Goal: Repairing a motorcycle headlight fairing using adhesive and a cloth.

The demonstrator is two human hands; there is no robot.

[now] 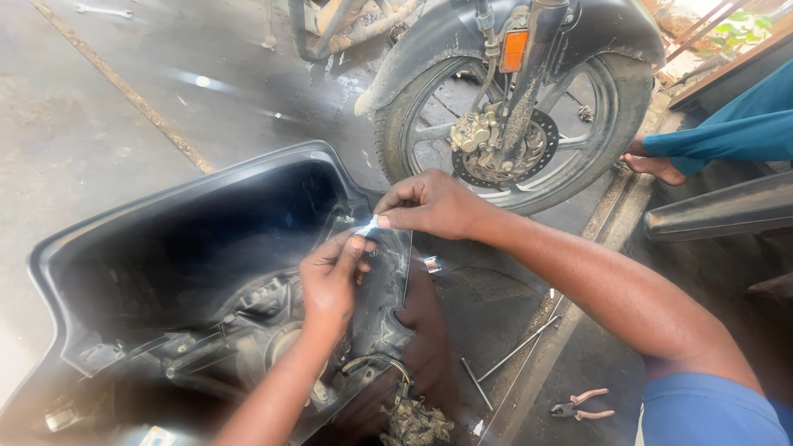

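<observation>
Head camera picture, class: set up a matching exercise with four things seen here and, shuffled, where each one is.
Things:
1. pliers
2. front wheel
3. small white piece
4. spanner

Places:
A. pinched between the fingertips of both hands
B. on the floor at top left
C. on the floor at bottom right
D. upright behind the dark panel

Pairs: 1-C, 2-D, 3-A, 4-B

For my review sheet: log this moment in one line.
left hand: pinching fairing panel edge | right hand: pulling white strip | nearby: front wheel, pliers
</observation>
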